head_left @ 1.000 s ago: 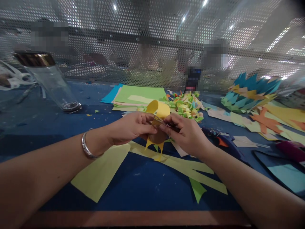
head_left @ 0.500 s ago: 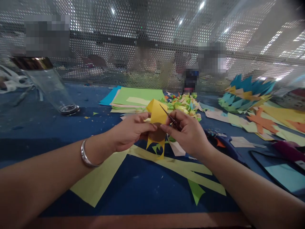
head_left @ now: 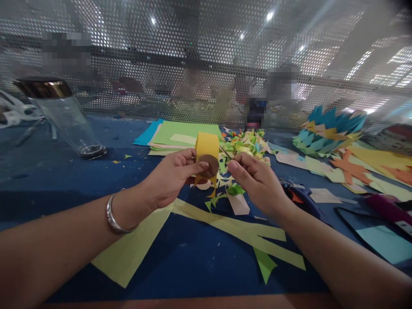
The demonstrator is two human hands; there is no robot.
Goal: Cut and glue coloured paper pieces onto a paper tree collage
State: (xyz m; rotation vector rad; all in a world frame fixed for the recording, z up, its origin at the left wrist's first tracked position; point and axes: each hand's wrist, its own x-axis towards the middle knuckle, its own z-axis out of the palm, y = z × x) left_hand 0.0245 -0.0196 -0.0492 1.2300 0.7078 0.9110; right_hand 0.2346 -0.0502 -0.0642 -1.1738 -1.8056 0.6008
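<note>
My left hand (head_left: 172, 178) pinches a folded strip of yellow paper (head_left: 207, 143) together with a round brown disc (head_left: 210, 167), the thumb pressing on the disc's face. Below the disc hang the strip's cut, pointed ends. Just to the right, my right hand (head_left: 259, 182) is closed around a pair of scissors (head_left: 224, 151); only the thin dark blade pokes out past the fingers, apart from the disc, and the handles are hidden. Beneath both hands lie small green and white paper scraps.
A stack of coloured paper (head_left: 189, 126) and a heap of scraps (head_left: 249, 143) lie behind my hands. At left stands a glass bottle (head_left: 62, 122). On the right are a layered paper crown shape (head_left: 328, 133), orange cutouts (head_left: 349, 165) and a purple tool (head_left: 386, 210). Pale green strips (head_left: 225, 225) lie in front.
The scissors and right hand have drawn back from the yellow paper. My left hand has turned the strip and moved it slightly left, so more of the brown disc shows.
</note>
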